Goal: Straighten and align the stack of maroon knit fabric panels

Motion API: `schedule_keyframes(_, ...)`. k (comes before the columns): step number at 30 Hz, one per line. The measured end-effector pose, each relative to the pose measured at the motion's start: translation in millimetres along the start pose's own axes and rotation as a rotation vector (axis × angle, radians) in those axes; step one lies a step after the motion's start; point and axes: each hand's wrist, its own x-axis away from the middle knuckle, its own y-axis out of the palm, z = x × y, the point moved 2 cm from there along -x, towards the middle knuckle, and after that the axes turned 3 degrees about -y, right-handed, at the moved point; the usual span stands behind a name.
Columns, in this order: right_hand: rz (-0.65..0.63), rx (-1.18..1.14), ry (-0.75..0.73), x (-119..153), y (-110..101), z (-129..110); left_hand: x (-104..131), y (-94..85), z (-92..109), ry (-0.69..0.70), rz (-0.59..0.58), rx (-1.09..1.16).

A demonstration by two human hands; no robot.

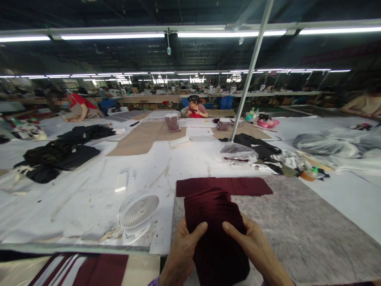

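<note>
My left hand (183,248) and my right hand (253,246) both grip a stack of maroon pleated fabric pieces (216,222), thumbs pressed on top, at the near edge of the table. The stack is held close to me above a grey felt-like mat (297,222). Just beyond it, a wide strip of the same maroon pleated fabric (223,186) lies flat on the mat.
A small white fan (137,212) lies to the left on white paper. Black garments (59,157) are piled at far left, more black cloth and plastic bags (253,149) at right. A slanted metal pole (251,71) rises mid-table. Other people work at the far tables.
</note>
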Motion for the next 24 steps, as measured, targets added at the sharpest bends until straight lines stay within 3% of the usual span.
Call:
schedule_keyframes(5, 0.049, -0.007, -0.211, -8, -12, -3, 1, -2.1, 3, -0.029, -0.082, -0.114)
schedule_keyframes(11, -0.044, -0.1, -0.039, -9, -13, -5, 1, -6.0, 9, -0.048, -0.156, -0.203)
schedule_keyframes(16, -0.11, -0.095, 0.021, -9, -12, -7, 1, -12.0, 14, -0.082, -0.259, -0.246)
schedule_keyframes(24, -0.24, -0.241, 0.025, -2, 3, -4, -5, -14.3, 17, -0.022, -0.05, -0.097)
